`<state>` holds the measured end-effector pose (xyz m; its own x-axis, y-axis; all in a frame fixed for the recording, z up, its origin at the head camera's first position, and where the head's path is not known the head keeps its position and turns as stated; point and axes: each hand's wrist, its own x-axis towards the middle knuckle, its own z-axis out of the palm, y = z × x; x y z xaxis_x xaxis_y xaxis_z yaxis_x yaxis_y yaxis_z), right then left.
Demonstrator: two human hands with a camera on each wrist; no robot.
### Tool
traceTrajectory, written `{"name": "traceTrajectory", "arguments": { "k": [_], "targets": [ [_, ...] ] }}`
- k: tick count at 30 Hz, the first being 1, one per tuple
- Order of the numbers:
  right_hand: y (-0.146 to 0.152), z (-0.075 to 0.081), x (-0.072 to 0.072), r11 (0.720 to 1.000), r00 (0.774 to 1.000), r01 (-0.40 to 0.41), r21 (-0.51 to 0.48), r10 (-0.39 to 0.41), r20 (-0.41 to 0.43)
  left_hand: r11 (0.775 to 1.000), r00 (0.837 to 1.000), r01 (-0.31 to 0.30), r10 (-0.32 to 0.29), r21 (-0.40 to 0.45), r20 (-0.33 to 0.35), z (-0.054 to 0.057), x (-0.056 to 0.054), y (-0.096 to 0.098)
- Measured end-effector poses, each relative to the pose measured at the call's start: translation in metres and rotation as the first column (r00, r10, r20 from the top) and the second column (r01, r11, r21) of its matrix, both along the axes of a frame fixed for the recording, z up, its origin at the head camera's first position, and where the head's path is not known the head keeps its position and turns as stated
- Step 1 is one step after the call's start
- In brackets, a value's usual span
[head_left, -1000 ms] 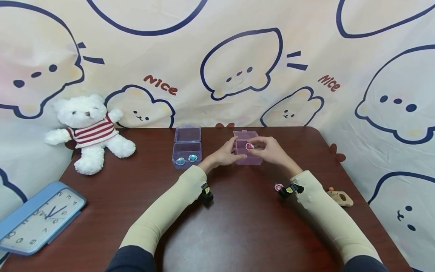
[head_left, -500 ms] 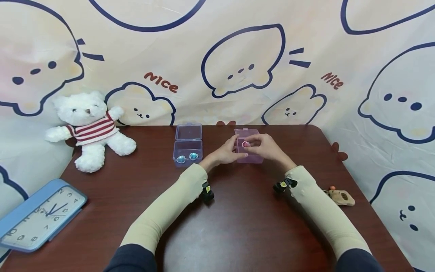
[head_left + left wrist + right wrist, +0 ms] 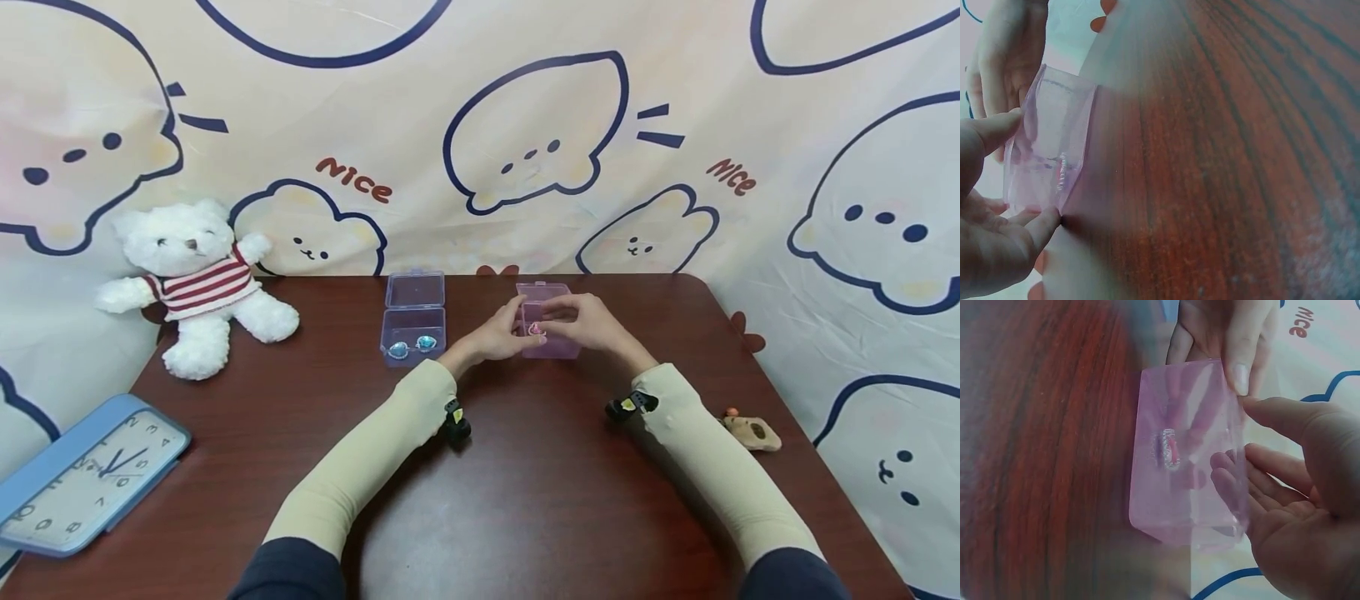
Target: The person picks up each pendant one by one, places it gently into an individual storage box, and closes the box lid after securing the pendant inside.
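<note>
A translucent pink plastic box (image 3: 551, 343) stands on the table with its lid (image 3: 543, 291) raised at the back. My left hand (image 3: 497, 336) grips its left end between thumb and fingers. Inside, a small pink jewel (image 3: 1170, 450) with a beaded silvery rim lies near the bottom, seen through the wall in both wrist views. My right hand (image 3: 592, 323) is at the box's right side, with fingers reaching over the rim into the opening. In the right wrist view its fingertips (image 3: 1222, 469) are apart from the jewel.
Left of the hands stands a clear bluish box (image 3: 414, 323), lid open, with two blue jewels (image 3: 426, 342) inside. A white teddy bear (image 3: 198, 262) sits at back left, a blue clock (image 3: 97, 475) at front left. A beige pouch-like item (image 3: 753, 433) lies right of the right forearm.
The pink jewel, pinched in my right fingers earlier, has gone left and down into the pink box and been let go. My left hand has stayed on the box.
</note>
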<state>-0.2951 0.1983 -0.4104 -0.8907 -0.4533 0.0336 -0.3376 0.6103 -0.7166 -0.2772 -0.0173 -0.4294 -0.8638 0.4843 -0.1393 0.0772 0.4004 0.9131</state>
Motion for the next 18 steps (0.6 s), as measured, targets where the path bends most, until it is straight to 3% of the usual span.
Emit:
{"name": "traceTrajectory", "arguments": {
  "k": [11,18],
  "targets": [
    [0.047,0.020,0.044,0.998,0.999,0.031,-0.058,-0.032,-0.013,1.000,1.000,0.005,-0.004,0.009,-0.013,-0.001,-0.002,0.002],
    [0.072,0.014,0.067,0.998,0.998,0.038,-0.053,-0.040,-0.042,1.000,1.000,0.002,-0.002,0.024,-0.020,-0.001,-0.001,0.001]
  ]
}}
